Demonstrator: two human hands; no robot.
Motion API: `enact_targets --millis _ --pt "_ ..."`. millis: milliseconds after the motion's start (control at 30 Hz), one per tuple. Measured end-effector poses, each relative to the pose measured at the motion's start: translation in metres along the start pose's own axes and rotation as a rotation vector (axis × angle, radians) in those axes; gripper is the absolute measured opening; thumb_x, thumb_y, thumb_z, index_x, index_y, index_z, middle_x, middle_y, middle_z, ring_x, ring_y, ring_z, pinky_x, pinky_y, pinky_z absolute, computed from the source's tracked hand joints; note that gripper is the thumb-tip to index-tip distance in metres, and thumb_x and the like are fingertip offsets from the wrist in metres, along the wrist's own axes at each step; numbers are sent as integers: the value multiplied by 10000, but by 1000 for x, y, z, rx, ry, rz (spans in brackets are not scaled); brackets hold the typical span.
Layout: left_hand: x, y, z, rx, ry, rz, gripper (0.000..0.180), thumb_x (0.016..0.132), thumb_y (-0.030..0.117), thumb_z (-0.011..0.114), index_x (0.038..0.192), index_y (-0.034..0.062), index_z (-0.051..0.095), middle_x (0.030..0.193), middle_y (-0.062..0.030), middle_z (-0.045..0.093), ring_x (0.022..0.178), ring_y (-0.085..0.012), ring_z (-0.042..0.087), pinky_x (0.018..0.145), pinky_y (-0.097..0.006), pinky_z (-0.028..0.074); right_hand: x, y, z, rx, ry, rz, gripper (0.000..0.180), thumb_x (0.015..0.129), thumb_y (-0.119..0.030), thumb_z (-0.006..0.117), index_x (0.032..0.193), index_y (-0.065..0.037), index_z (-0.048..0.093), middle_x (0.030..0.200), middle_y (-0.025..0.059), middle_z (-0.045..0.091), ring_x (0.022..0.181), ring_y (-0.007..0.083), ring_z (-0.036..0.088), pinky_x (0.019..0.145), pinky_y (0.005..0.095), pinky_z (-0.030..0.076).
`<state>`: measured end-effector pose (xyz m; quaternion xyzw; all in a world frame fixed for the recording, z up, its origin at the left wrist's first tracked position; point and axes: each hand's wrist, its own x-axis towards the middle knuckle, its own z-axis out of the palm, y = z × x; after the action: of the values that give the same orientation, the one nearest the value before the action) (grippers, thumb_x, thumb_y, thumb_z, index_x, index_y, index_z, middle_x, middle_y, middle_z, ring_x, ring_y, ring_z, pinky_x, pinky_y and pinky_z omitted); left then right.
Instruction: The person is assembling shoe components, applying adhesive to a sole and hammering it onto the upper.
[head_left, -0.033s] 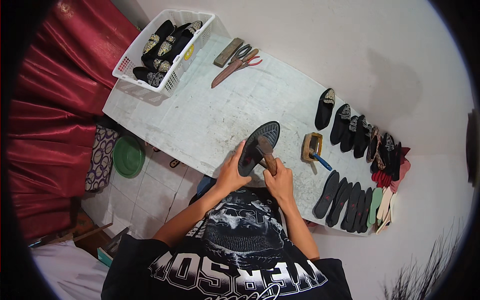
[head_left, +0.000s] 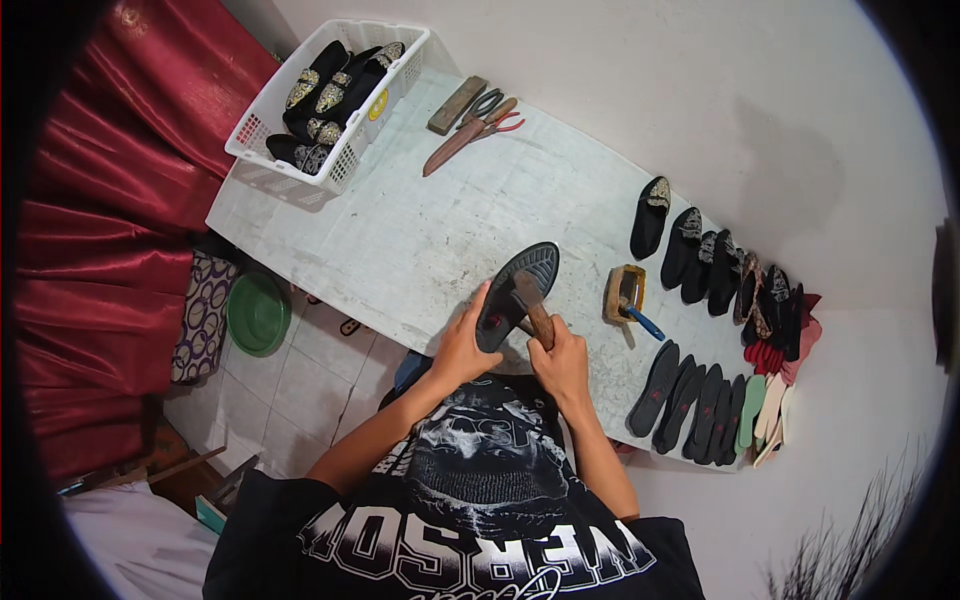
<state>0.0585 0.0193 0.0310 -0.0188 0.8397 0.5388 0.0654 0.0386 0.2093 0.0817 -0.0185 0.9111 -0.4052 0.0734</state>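
Observation:
My left hand (head_left: 464,345) grips a shoe (head_left: 541,262) by its near end, with the black ridged sole facing up above the table's near edge. In my right hand (head_left: 561,365) is a hammer (head_left: 541,324), held by its wooden handle. Its dark head rests on or just over the middle of the sole; I cannot tell whether they touch. A small reddish mark shows on the sole near my left fingers. The shoe's upper is hidden underneath.
A white basket (head_left: 345,165) of black shoes stands far left beside pliers (head_left: 497,127), a sheathed tool (head_left: 455,150) and a block (head_left: 457,105). Rightward are a glue container (head_left: 610,300) with a blue-handled brush (head_left: 645,323), a row of shoes (head_left: 682,252) and several loose soles (head_left: 655,388). A green basin (head_left: 258,314) sits on the floor.

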Motion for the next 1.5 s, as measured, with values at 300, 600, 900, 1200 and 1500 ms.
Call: enact_targets --millis 300,600,900,1200,1500 --pt "-7 -4 1 10 28 28 1146 650 94 791 1646 149 228 1431 -272 565 1290 -460 567 1073 -465 478 9 -6 -3 20 34 -27 227 822 -180 657 878 19 563 660 289 612 667 518 636 605 539 494" --pt "-9 -6 1 42 45 3 1147 639 106 799 1640 126 239 1398 -274 601 1267 -441 608 1041 -446 506 26 -4 -12 74 130 -8 210 841 -161 629 867 33 552 638 290 572 606 501 605 579 515 469" --pt "-5 -5 0 23 19 4 1159 665 90 789 1657 148 192 1452 -288 542 1277 -486 566 1055 -482 489 25 -3 -12 154 141 69 187 829 -127 607 848 44 533 592 153 456 509 201 441 513 402 392" --pt "-5 -7 1 11 25 20 1172 648 99 807 1651 134 200 1481 -280 524 1310 -465 556 1077 -466 481 6 -12 0 155 98 34 210 842 -156 638 878 32 551 655 282 588 625 499 622 586 515 470" --pt "-4 -10 1 36 28 51 1183 645 113 826 1648 110 199 1434 -282 569 1291 -446 591 1064 -449 498 -33 0 11 148 -40 36 241 822 -180 676 931 10 572 682 286 619 695 512 649 617 534 490"
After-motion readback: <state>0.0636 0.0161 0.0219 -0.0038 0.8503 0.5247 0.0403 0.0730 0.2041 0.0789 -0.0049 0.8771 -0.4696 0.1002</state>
